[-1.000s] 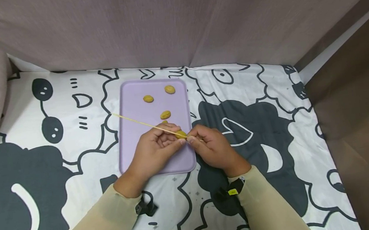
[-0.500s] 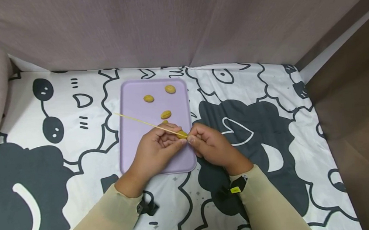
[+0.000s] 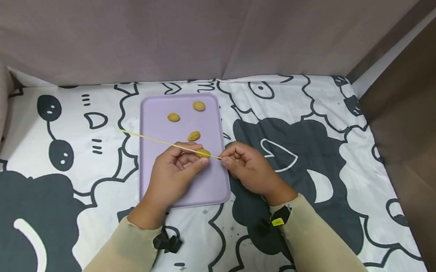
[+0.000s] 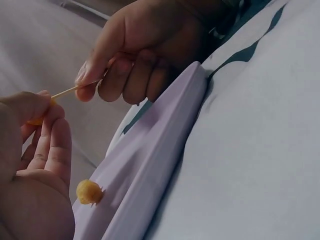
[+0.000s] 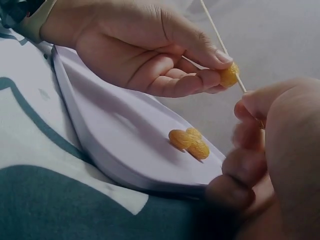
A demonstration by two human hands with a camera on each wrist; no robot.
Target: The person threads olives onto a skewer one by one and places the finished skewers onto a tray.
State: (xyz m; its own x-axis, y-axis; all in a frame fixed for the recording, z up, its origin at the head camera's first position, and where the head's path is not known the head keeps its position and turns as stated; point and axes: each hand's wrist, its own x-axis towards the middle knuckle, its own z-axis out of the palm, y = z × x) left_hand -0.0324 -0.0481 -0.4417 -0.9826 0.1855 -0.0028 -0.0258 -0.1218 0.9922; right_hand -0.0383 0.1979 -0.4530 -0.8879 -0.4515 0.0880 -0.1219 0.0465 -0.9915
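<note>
My left hand (image 3: pixel 171 169) pinches a wrinkled golden oval fruit (image 3: pixel 203 153) between thumb and fingers, above the lilac tray (image 3: pixel 192 191). A thin wooden skewer (image 3: pixel 155 140) runs across the fruit and on past the left hand, toward the far left. In the right wrist view the skewer (image 5: pixel 215 25) overlaps the face of the fruit (image 5: pixel 229 76); whether it pierces it I cannot tell. My right hand (image 3: pixel 250 168) pinches the skewer's near end at the tray's right edge. A short bare stretch of skewer (image 4: pixel 65 92) shows between the hands in the left wrist view.
Loose golden fruits lie on the tray: one at the back right (image 3: pixel 199 106), another at the back left (image 3: pixel 173 117), a third (image 3: pixel 193 136) just beyond the left hand. A black-and-white patterned cloth (image 3: pixel 98 165) spreads under the tray. Grey-brown fabric (image 3: pixel 133 34) hangs behind.
The left hand has moved left with the fruit, opening a gap between the hands. The skewer's far tip has shifted left too. The right hand stays nearly in place, still pinching.
</note>
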